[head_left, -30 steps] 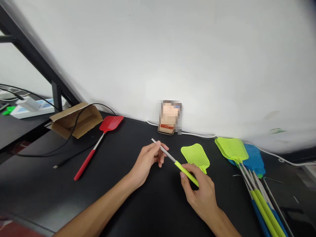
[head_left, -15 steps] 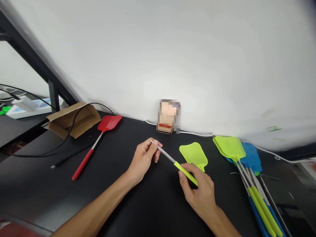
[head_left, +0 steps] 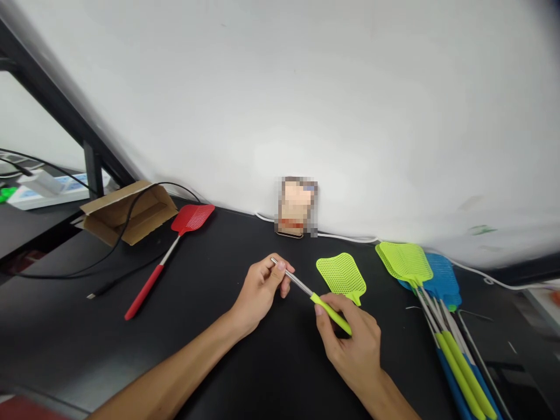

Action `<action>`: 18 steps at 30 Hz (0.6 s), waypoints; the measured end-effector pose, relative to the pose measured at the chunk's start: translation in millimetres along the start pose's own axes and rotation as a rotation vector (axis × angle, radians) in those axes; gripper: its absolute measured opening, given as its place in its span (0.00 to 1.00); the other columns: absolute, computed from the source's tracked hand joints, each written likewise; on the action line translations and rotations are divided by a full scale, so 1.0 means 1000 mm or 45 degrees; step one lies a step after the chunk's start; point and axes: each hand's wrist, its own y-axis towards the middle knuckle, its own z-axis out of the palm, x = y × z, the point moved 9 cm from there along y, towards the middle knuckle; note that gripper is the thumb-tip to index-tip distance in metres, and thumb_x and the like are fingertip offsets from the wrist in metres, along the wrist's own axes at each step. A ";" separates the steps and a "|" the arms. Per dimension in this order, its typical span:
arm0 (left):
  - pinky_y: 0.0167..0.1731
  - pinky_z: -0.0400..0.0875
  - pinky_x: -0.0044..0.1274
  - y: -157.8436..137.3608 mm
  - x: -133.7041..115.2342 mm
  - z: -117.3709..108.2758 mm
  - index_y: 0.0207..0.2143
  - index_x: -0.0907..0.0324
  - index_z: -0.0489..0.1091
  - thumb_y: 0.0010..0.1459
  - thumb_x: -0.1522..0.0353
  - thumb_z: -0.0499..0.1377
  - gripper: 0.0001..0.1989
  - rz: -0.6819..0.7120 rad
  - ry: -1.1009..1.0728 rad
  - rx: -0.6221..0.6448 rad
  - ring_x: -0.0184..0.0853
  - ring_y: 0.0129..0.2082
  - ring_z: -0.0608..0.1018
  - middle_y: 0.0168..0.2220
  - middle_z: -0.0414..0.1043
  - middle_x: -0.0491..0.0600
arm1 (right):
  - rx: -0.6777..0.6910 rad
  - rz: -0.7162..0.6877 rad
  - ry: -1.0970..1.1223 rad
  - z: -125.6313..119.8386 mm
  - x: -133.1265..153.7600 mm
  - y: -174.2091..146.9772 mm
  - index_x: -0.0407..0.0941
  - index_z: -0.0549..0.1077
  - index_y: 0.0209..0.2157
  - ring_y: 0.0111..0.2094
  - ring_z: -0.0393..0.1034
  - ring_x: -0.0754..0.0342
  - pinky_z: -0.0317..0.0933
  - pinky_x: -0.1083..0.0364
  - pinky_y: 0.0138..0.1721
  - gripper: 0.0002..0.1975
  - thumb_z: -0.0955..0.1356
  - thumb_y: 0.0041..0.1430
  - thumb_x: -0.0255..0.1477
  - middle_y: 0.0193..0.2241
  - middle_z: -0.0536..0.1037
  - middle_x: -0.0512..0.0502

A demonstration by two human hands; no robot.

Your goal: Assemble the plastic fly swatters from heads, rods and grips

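Both my hands are on one fly swatter handle [head_left: 324,303], a metal rod with a lime-green grip, held at a slant above the black table. My left hand [head_left: 265,286] pinches the rod near its bare tip. My right hand [head_left: 352,332] is closed around the green grip, hiding its lower end. Behind my right hand lies a loose lime-green swatter head [head_left: 341,274], apart from the rod; its short neck points toward me. To the left rests a red fly swatter [head_left: 164,262], its head joined to its rod.
Several green fly swatters [head_left: 409,262] and blue fly swatters [head_left: 444,280] lie stacked at the right. A phone-like device [head_left: 295,210], blurred, leans on the white wall. At the left are an open cardboard box [head_left: 131,216], black cables and a white power strip [head_left: 56,189].
My left hand and the rod tip have moved slightly down and right, toward my right hand. Both hands keep their hold on the handle.
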 end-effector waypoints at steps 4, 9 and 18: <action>0.29 0.60 0.23 -0.003 0.002 0.005 0.35 0.61 0.70 0.69 0.56 0.57 0.17 0.003 -0.049 0.018 0.28 0.23 0.66 0.20 0.64 0.41 | 0.001 0.034 -0.002 0.000 0.000 -0.002 0.45 0.73 0.42 0.25 0.75 0.57 0.68 0.57 0.30 0.09 0.71 0.62 0.20 0.28 0.78 0.51; 0.30 0.60 0.23 -0.006 0.007 0.010 0.36 0.61 0.69 0.69 0.55 0.57 0.17 0.006 -0.096 0.048 0.28 0.23 0.65 0.20 0.62 0.41 | -0.004 0.053 -0.006 -0.001 0.003 -0.003 0.45 0.73 0.42 0.24 0.74 0.57 0.67 0.57 0.29 0.07 0.70 0.63 0.21 0.27 0.77 0.51; 0.30 0.60 0.24 -0.009 -0.007 0.012 0.37 0.60 0.69 0.71 0.55 0.54 0.18 0.063 0.054 0.065 0.30 0.24 0.66 0.21 0.63 0.42 | 0.054 0.130 0.085 0.004 0.001 -0.003 0.46 0.73 0.44 0.26 0.75 0.56 0.67 0.58 0.30 0.07 0.69 0.65 0.23 0.28 0.77 0.51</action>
